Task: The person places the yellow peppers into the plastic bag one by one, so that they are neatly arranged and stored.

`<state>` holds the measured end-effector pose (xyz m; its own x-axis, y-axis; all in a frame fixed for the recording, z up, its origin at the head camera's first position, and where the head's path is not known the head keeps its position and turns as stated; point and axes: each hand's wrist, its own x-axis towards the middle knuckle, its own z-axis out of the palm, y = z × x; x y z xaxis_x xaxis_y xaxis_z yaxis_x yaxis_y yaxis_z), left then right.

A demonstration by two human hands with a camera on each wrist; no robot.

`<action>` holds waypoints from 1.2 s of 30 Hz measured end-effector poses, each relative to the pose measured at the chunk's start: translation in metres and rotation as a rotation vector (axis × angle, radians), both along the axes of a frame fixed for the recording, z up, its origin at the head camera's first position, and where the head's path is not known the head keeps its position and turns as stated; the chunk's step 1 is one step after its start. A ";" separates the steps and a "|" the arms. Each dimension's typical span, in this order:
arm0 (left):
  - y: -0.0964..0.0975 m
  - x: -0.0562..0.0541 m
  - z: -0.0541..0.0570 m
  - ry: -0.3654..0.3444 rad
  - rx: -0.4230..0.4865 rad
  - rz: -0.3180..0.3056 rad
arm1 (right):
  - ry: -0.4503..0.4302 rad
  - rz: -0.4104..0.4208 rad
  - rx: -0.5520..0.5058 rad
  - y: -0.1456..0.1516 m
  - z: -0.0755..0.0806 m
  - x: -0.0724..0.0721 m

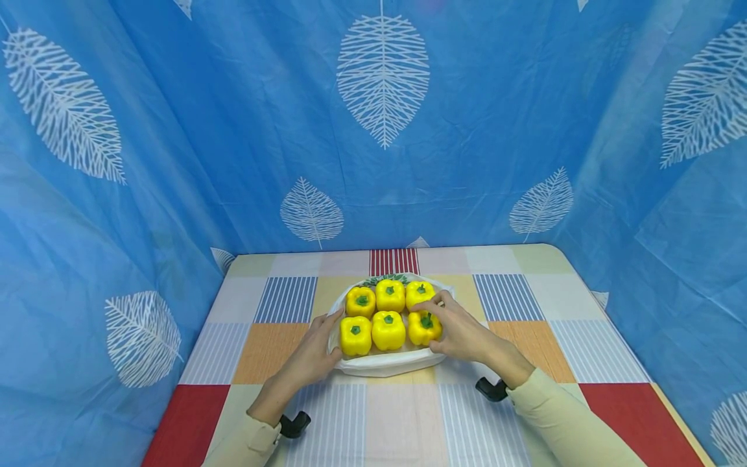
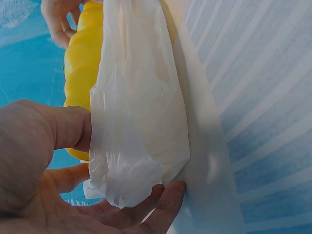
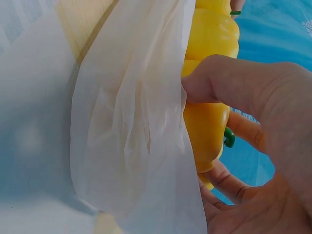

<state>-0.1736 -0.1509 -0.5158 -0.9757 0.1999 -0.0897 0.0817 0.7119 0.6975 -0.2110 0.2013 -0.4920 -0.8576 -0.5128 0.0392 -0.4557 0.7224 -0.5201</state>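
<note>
Yellow bell peppers (image 1: 388, 331) with green stems stand in two rows of three in a low tray (image 1: 382, 368) covered in crinkled white plastic. At the tray's left end, my left hand (image 1: 312, 350) grips the plastic-covered edge, thumb near the front-left pepper (image 1: 355, 336) and fingers round the outside. My right hand (image 1: 463, 331) holds the front-right pepper (image 1: 424, 329), thumb on its near side and fingers behind it. The right wrist view shows that thumb (image 3: 209, 80) against the pepper (image 3: 207, 129) just above the plastic rim (image 3: 141, 117).
The tray sits on a table with a patchwork checked cloth (image 1: 403, 421). Blue curtains (image 1: 251, 130) with white leaf prints hang behind and at both sides. A dark wrist mount (image 1: 294, 425) is on the left wrist, another (image 1: 492, 389) on the right.
</note>
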 end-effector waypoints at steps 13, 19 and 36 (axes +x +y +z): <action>0.000 0.001 0.000 0.004 0.009 -0.007 | 0.008 0.002 0.009 0.000 -0.004 0.000; 0.000 0.002 0.000 0.010 0.004 -0.007 | 0.026 0.009 0.016 -0.001 -0.006 0.000; 0.001 0.001 0.000 0.013 -0.002 -0.004 | 0.014 -0.007 0.048 -0.002 -0.005 0.001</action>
<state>-0.1722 -0.1495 -0.5157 -0.9760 0.2038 -0.0772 0.0940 0.7131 0.6947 -0.2097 0.1992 -0.4966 -0.8609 -0.5082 0.0263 -0.4572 0.7498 -0.4782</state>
